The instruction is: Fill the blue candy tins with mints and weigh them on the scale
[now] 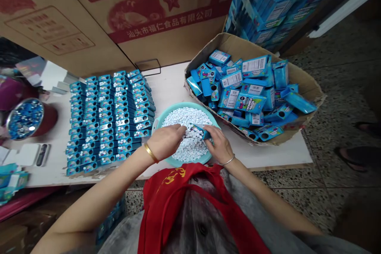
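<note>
A round pale-green basin full of small white candies stands at the table's front edge. Over it, my right hand grips a small blue candy box, tilted, with white candies at its near end. My left hand is at the basin's left side, fingers curled together by the candies next to the box; what they pinch is hidden. To the left stand several rows of blue candy boxes with round holes in their tops, some showing white candies.
A cut-down carton heaped with blue boxes stands right of the basin. Large cartons wall off the back. Stacked blue packs rise behind right. At far left are a tub of blue wrapped pieces and a remote.
</note>
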Demonstrator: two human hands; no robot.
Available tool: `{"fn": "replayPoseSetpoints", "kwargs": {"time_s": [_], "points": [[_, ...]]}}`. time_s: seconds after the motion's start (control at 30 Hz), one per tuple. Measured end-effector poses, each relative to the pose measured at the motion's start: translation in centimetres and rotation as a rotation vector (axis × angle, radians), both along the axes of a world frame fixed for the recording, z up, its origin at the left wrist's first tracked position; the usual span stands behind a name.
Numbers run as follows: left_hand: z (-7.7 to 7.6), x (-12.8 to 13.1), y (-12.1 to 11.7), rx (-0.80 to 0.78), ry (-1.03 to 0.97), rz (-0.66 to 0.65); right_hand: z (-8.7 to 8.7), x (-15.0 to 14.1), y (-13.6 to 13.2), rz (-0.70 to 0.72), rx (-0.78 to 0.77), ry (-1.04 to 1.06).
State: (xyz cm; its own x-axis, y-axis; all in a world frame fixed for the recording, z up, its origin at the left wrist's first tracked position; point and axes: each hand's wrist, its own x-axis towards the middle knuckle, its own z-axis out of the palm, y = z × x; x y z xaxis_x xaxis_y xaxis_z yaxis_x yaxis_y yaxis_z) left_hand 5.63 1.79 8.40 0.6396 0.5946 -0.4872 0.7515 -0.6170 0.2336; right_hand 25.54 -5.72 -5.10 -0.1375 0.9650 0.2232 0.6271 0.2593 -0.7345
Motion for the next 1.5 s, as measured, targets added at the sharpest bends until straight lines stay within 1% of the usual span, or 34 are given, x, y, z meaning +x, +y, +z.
{"fn": "replayPoseSetpoints", "kwargs": {"time_s": [0.1, 0.2, 0.27, 0.33, 0.37, 0.4, 0.43, 0.47, 0.53, 0.57, 0.6, 0.67, 0.73, 0.8, 0.87, 0.93, 0.97, 1.03, 1.13, 1.23, 1.3, 1.37, 1.43, 1.5], "points": [[1.9, 1.9, -0.6, 0.065, 0.136, -0.016, -0.2, -0.2, -0.2, 0.009, -0.001, 0.008], [3.2, 3.0, -1.3, 0.089, 0.169, -0.047, -0.5, -0.3, -0.4, 0.014, -0.012, 0.028], [3.4, 2.8, -1.5, 0.097, 0.159, -0.070, -0.6, -0.3, -0.5, 0.016, -0.016, 0.038], [2.8, 1.7, -1.2, 0.114, 0.118, -0.064, -0.7, -0.2, -0.6, 0.011, -0.016, 0.042], [2.0, 0.6, -1.0, 0.120, 0.088, -0.036, -0.7, -0.1, -0.6, 0.005, -0.016, 0.045], [0.9, -0.6, -0.8, 0.121, 0.058, 0.009, -0.7, 0.0, -0.6, -0.004, -0.017, 0.049], [-0.6, -1.9, -0.6, 0.112, 0.038, 0.069, -0.7, 0.2, -0.6, -0.017, -0.018, 0.055], [-2.4, -3.3, -0.4, 0.089, 0.025, 0.142, -0.7, 0.4, -0.6, -0.033, -0.022, 0.063], [-6.5, -5.4, -0.5, 0.011, 0.079, 0.282, -0.7, 0.9, -0.6, -0.075, -0.037, 0.081], [-8.7, -6.0, -0.8, -0.068, 0.094, 0.322, -0.7, 1.2, -0.6, -0.095, -0.050, 0.087], [-10.8, -6.1, -1.2, -0.106, 0.085, 0.326, -0.7, 1.4, -0.6, -0.114, -0.061, 0.091], [-14.4, -5.2, -2.3, -0.156, 0.036, 0.328, -0.6, 1.9, -0.5, -0.145, -0.079, 0.095], [-17.0, -3.3, -3.2, -0.176, -0.041, 0.334, -0.5, 2.2, -0.5, -0.177, -0.087, 0.097], [-18.4, -1.4, -3.7, -0.191, -0.127, 0.349, -0.5, 2.4, -0.4, -0.216, -0.095, 0.102], [-18.9, -0.3, -3.8, -0.208, -0.215, 0.356, -0.4, 2.4, -0.4, -0.248, -0.109, 0.112], [-18.5, -0.3, -3.6, -0.225, -0.301, 0.349, -0.3, 2.5, -0.5, -0.273, -0.119, 0.125], [-18.0, -0.7, -3.4, -0.232, -0.339, 0.343, -0.4, 2.5, -0.5, -0.283, -0.121, 0.130], [-16.4, -2.0, -3.0, -0.234, -0.400, 0.332, -0.4, 2.6, -0.6, -0.296, -0.124, 0.132], [-12.8, -4.1, -2.4, -0.200, -0.495, 0.308, -0.7, 2.6, -0.6, -0.278, -0.120, 0.118], [-8.5, -4.8, -1.7, -0.149, -0.527, 0.257, -0.7, 2.0, -0.5, -0.195, -0.085, 0.088], [-5.7, -4.3, -1.3, -0.120, -0.460, 0.201, -0.6, 1.4, -0.4, -0.132, -0.050, 0.070], [-3.4, -3.1, -0.8, -0.093, -0.341, 0.126, -0.3, 0.7, -0.3, -0.085, -0.032, 0.058], [-1.6, -1.7, -0.5, -0.065, -0.179, 0.062, -0.2, 0.1, -0.3, -0.047, -0.030, 0.047], [-0.1, -0.3, -0.3, -0.030, -0.007, 0.033, -0.1, -0.3, -0.3, -0.013, -0.026, 0.040]]}}
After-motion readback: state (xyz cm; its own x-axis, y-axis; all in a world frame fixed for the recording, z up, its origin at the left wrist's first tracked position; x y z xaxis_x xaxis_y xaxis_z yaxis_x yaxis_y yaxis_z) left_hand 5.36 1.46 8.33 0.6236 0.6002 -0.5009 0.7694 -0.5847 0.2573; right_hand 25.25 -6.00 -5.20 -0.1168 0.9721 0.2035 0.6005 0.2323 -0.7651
